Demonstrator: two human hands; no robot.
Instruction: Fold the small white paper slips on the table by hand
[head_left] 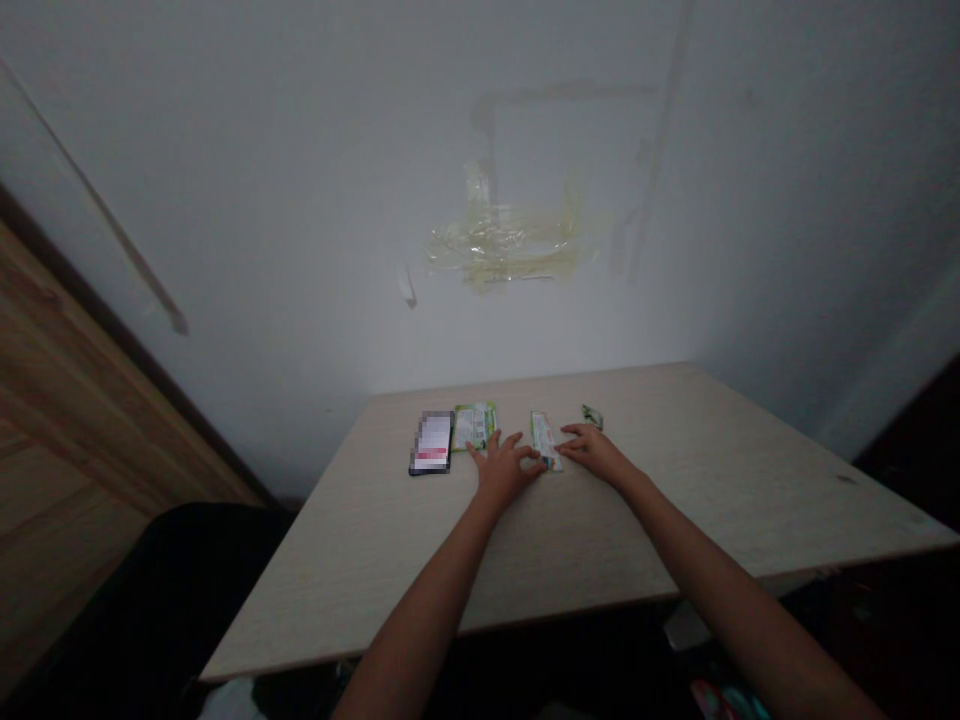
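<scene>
A narrow printed packet (546,438), white with green and coloured bits, lies flat on the table between my two hands. My left hand (504,468) is palm down with its fingers spread; its thumb and index finger reach the packet's lower left edge. The other fingertips lie at the lower edge of a wider green and white printed sheet or wrapper (475,422). My right hand (598,453) comes in from the right, fingers stretched out and slightly apart, with fingertips at the narrow packet's right edge. Just beyond it is a small crumpled green and white piece (592,416).
A phone (433,442) with a lit, blurred screen lies left of the wider sheet. The pale wooden table (360,560) meets a white wall (300,200) with yellowed tape (517,245). A wooden panel (60,400) and a dark object (187,580) stand at the left.
</scene>
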